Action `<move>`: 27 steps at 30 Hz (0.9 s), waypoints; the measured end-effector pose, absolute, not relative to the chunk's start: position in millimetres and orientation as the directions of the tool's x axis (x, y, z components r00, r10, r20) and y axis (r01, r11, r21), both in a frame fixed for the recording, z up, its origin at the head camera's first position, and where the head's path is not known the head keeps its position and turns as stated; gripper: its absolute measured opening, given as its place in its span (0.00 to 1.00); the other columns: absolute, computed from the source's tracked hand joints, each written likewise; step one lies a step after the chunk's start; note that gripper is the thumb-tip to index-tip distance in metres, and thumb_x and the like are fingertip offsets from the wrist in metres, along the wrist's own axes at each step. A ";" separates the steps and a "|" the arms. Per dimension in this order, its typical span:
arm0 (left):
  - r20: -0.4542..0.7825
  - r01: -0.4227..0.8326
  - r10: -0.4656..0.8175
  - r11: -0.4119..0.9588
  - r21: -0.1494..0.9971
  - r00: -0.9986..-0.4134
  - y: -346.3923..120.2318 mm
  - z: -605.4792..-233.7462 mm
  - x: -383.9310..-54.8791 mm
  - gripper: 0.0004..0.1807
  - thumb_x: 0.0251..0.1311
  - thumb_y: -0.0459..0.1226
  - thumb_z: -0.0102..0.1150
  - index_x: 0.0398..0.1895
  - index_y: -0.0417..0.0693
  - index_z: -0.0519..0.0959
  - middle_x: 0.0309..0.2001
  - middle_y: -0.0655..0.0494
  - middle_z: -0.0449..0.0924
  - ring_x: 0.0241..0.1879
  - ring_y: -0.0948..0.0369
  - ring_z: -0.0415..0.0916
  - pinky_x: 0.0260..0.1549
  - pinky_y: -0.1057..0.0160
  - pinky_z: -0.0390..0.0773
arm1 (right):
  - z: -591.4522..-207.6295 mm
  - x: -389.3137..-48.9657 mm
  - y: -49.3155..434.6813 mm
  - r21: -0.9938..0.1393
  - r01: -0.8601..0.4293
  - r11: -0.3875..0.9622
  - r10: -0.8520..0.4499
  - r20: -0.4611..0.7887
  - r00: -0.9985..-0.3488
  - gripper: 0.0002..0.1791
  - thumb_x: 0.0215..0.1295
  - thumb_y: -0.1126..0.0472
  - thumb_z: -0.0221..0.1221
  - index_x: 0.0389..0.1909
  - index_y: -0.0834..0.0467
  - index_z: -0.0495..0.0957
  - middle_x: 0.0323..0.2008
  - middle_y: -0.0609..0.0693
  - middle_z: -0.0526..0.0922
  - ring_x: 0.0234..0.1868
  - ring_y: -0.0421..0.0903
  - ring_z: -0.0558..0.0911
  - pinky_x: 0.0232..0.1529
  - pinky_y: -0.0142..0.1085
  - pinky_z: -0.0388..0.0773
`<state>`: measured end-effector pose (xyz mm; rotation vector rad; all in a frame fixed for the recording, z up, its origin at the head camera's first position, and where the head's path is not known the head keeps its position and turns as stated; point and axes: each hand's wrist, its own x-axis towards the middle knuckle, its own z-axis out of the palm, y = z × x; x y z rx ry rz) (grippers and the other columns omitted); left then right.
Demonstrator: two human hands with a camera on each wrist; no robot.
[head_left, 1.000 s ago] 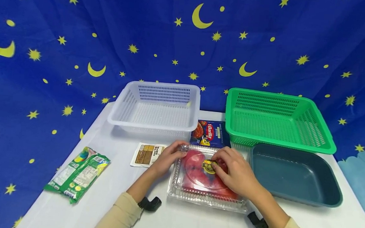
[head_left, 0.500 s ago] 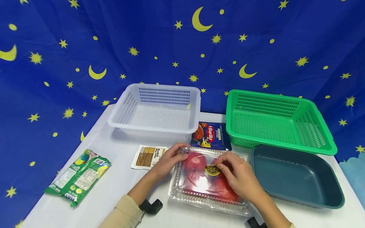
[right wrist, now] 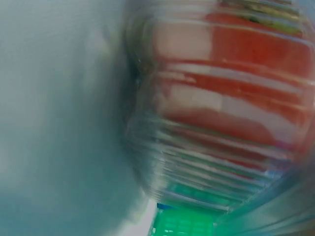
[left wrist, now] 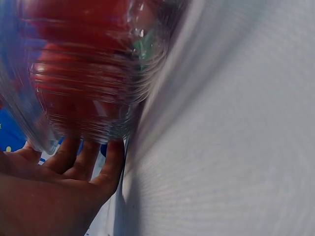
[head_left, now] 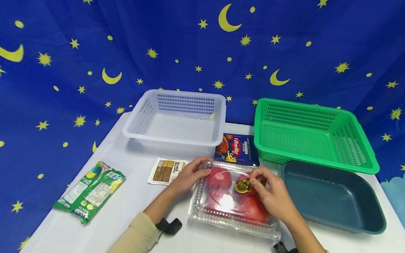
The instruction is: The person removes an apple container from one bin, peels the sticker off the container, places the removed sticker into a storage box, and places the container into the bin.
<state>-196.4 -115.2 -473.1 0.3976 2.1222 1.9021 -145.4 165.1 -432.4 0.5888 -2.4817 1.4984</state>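
A clear plastic clamshell box (head_left: 231, 225) holding red tomatoes (head_left: 219, 178) lies on the table in front of me. My left hand (head_left: 187, 178) grips its far left corner, thumb on the lid. In the left wrist view the fingers (left wrist: 83, 160) press against the ribbed side wall. Over the lid, my right hand (head_left: 274, 193) pinches the edge of a round black and gold sticker (head_left: 243, 186) between thumb and forefinger. The right wrist view has the box's ribbed wall (right wrist: 216, 162), blurred, with the hand itself out of sight.
Behind the box lies a blue Barilla pouch (head_left: 239, 150), between a white basket (head_left: 173, 142) and a green basket (head_left: 318, 160). A dark teal basin (head_left: 333, 204) stands right of the box. Leftward are a small white-and-brown packet (head_left: 165, 172) and a green snack bag (head_left: 90, 192).
My right hand has taken the sticker by its edge, raised it and drawn it rightward over the lid. The left hand keeps its grip on the box corner.
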 end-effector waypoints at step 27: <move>0.002 0.031 0.353 0.075 0.997 -0.935 -111.5 -479.1 -198.3 0.23 0.61 0.42 0.59 0.60 0.52 0.73 0.56 0.52 0.75 0.55 0.52 0.72 0.51 0.52 0.73 | -417.9 -147.2 170.7 -0.822 -0.350 0.449 -0.296 0.233 -0.926 0.05 0.65 0.67 0.59 0.36 0.53 0.75 0.27 0.49 0.76 0.25 0.45 0.73 0.21 0.33 0.71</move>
